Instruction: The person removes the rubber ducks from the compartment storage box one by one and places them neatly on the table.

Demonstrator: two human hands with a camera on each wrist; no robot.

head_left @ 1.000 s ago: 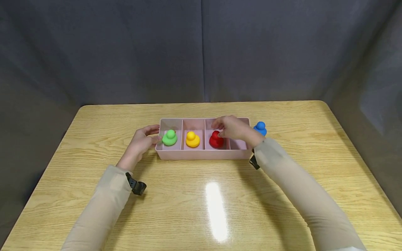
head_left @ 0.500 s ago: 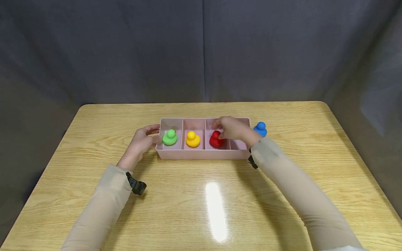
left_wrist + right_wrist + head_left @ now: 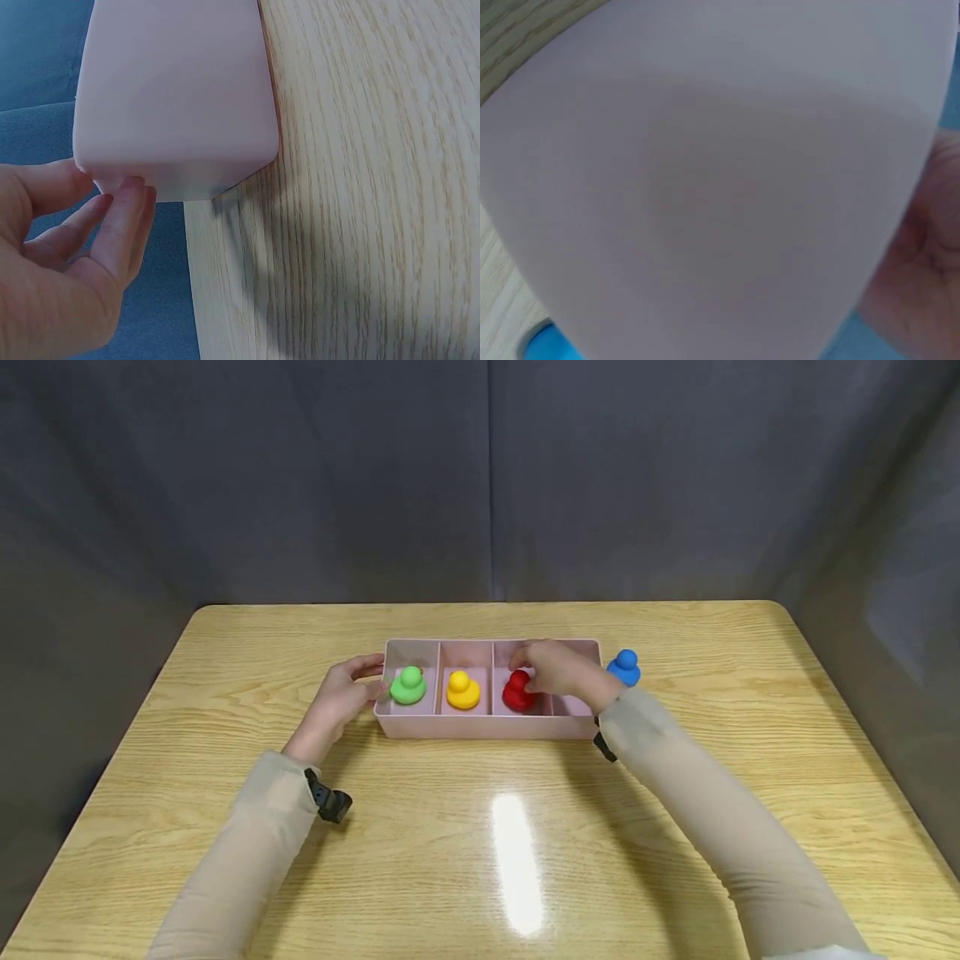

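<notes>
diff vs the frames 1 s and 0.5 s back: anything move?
Barely. The right hand settled a little lower over the red duck in the third compartment; whether it grips the duck can't be told. Unchanged: left hand at the pink tray's left end, green duck, yellow duck, and blue duck outside on the table.

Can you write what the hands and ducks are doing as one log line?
right hand: holds red duck in pink tray | left hand: touches tray end | blue duck: on table
</notes>
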